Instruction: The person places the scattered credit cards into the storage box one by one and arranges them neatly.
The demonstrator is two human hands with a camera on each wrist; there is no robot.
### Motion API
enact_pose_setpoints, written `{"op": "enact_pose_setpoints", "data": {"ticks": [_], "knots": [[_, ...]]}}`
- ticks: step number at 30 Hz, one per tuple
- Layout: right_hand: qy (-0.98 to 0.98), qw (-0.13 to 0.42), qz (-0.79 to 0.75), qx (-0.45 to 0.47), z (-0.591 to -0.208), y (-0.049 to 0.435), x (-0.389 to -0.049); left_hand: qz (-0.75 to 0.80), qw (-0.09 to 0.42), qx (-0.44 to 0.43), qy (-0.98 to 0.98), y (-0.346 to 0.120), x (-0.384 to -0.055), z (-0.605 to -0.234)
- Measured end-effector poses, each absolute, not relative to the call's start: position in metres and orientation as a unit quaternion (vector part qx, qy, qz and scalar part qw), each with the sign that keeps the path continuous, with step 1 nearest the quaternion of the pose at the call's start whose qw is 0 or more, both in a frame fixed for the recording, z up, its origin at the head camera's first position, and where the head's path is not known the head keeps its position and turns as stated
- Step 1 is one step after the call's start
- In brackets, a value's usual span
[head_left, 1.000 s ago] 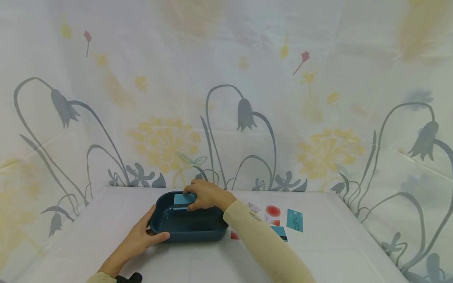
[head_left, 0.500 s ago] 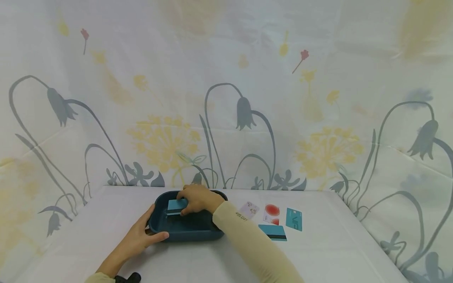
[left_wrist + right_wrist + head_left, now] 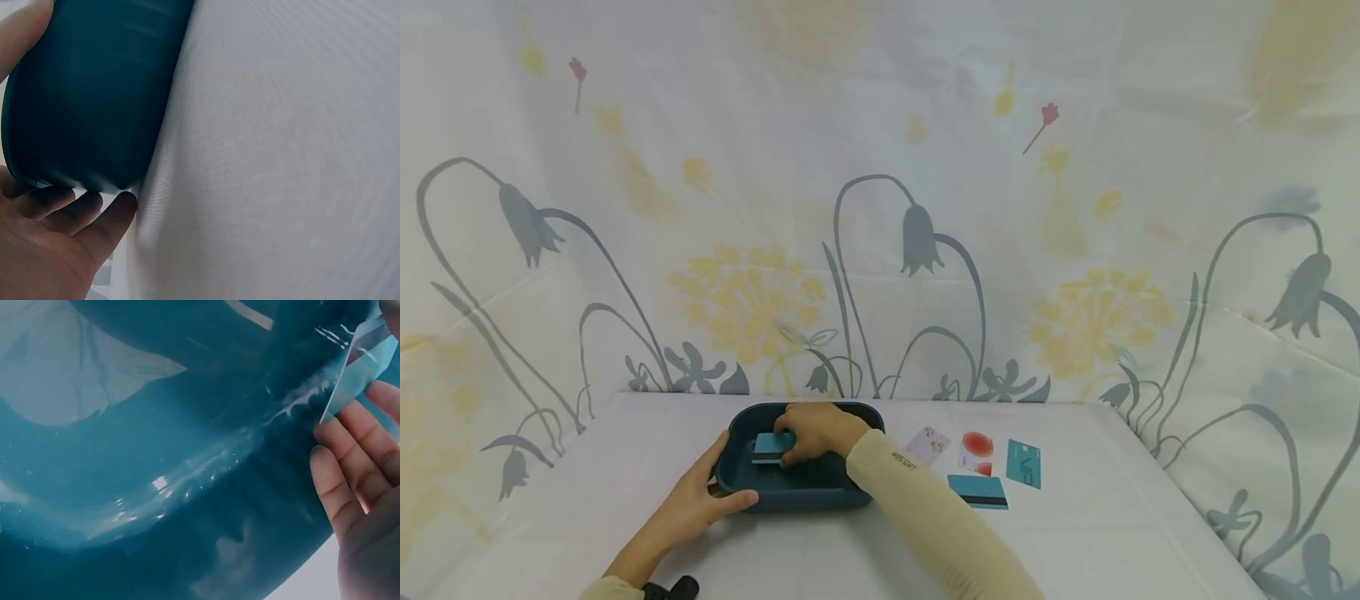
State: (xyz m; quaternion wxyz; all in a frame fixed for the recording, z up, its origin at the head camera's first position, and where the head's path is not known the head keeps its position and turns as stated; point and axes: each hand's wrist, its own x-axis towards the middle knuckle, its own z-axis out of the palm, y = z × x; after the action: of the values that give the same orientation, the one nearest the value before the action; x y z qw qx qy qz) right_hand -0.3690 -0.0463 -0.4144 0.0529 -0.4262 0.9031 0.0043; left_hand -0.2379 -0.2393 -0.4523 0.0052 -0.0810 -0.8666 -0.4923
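A dark teal rectangular dish [image 3: 808, 500] with rounded corners stands on the white table. My left hand [image 3: 692, 498] holds its left end, the thumb along the front wall and the fingers at the side. The left wrist view shows those fingertips [image 3: 125, 203] against the dish wall [image 3: 94, 94]. Inside the dish, my right hand [image 3: 822, 430] pinches a blue card [image 3: 767, 450] with a dark stripe, low near the dish floor. Seen from the right wrist, the card [image 3: 356, 378] tilts between thumb and fingers. Whether its edge touches the floor, I cannot tell.
Right of the dish lie a pale floral card [image 3: 928, 444], a white card with red shapes [image 3: 976, 452], a teal VIP card [image 3: 1024, 464] and a blue striped card [image 3: 981, 492]. A flower-printed curtain [image 3: 880, 208] hangs behind the table.
My right hand has moved left and down into the dish with the blue card. The sleeve has uncovered more of the cards at right. My left hand stays on the dish.
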Motion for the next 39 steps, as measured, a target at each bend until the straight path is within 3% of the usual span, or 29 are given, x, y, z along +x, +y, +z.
{"op": "enact_pose_setpoints", "data": {"ticks": [29,39], "knots": [[0.903,0.050,0.052,-0.424,-0.418,-0.053,-0.370,-0.468,0.018,-0.084,-0.880,-0.240,-0.241,-0.452],[0.899,0.074,-0.022,-0.432,-0.408,-0.045,-0.377,-0.465,0.015,-0.077,-0.882,-0.238,-0.237,-0.451]]}}
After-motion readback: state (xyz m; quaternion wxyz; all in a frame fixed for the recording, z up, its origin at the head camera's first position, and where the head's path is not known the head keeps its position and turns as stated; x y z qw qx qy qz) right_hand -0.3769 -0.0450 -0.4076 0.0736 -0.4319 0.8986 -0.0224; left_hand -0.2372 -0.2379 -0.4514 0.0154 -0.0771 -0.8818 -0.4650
